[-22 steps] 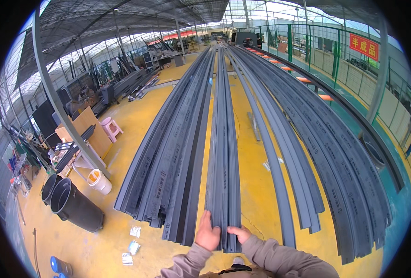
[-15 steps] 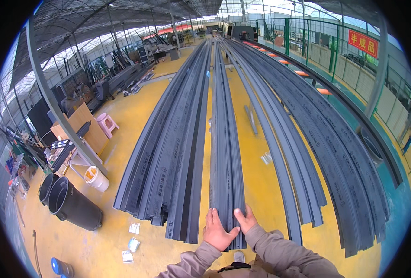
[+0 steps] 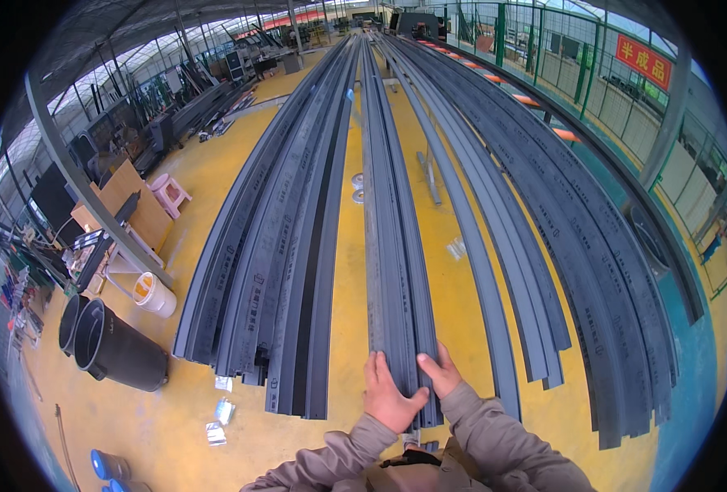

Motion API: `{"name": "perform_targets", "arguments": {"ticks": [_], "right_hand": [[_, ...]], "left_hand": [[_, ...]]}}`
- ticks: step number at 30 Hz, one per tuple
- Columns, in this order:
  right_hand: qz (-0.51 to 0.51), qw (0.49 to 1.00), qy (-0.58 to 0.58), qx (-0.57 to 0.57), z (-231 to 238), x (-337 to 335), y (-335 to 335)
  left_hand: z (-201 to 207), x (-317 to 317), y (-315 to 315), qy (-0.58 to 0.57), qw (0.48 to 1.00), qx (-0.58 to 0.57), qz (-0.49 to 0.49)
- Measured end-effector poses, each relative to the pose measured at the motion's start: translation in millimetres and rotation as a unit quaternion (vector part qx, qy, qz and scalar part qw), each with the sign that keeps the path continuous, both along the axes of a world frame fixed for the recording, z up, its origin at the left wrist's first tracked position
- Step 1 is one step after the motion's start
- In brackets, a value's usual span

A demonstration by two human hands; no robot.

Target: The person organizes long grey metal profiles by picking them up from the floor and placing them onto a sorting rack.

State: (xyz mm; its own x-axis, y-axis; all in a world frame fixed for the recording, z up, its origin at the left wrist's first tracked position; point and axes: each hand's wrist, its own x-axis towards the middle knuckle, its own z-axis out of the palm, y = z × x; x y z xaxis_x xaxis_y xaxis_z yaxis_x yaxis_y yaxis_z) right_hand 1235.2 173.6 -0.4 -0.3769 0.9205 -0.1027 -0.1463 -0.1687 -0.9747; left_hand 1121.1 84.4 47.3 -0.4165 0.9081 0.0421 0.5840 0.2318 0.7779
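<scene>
A narrow bundle of long dark-grey profiles (image 3: 390, 271) runs away from me down the middle. Both my hands are at its near end. My left hand (image 3: 392, 400) grips the left side, its fingers over the left edge and its thumb across the top. On the right edge, my right hand (image 3: 441, 373) holds with the thumb on top; its other fingers are partly hidden. The profiles lie side by side between my hands, pressed from both sides. How the fingers sit underneath is hidden.
A wider stack of profiles (image 3: 253, 279) lies left; narrower strips (image 3: 495, 238) and another stack (image 3: 601, 312) lie right. Black bins (image 3: 121, 348), a white bucket (image 3: 155, 295) and a pink stool (image 3: 169, 195) stand left. Small packets (image 3: 216, 433) lie on the yellow floor.
The near end of the middle bundle has shifted right with my hands on it. Its gap to the left stack is wider, and to the right strips narrower. The view has also shifted.
</scene>
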Motion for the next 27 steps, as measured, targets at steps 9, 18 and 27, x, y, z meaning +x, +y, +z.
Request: {"name": "perform_targets", "arguments": {"ticks": [9,18,27], "right_hand": [[0.015,0.997,0.064,-0.041,4.4,-69.7,-10.8],[0.072,0.989,0.115,-0.064,-6.0,-65.6,-14.3],[0.009,0.994,-0.103,0.046,11.9,-14.1,6.1]], "left_hand": [[35.8,-57.9,-13.1,0.219,0.973,0.043,-0.065],[5.5,-63.5,-18.0,0.172,0.981,0.060,-0.060],[11.9,-73.4,-29.6,0.141,0.983,0.069,-0.096]]}}
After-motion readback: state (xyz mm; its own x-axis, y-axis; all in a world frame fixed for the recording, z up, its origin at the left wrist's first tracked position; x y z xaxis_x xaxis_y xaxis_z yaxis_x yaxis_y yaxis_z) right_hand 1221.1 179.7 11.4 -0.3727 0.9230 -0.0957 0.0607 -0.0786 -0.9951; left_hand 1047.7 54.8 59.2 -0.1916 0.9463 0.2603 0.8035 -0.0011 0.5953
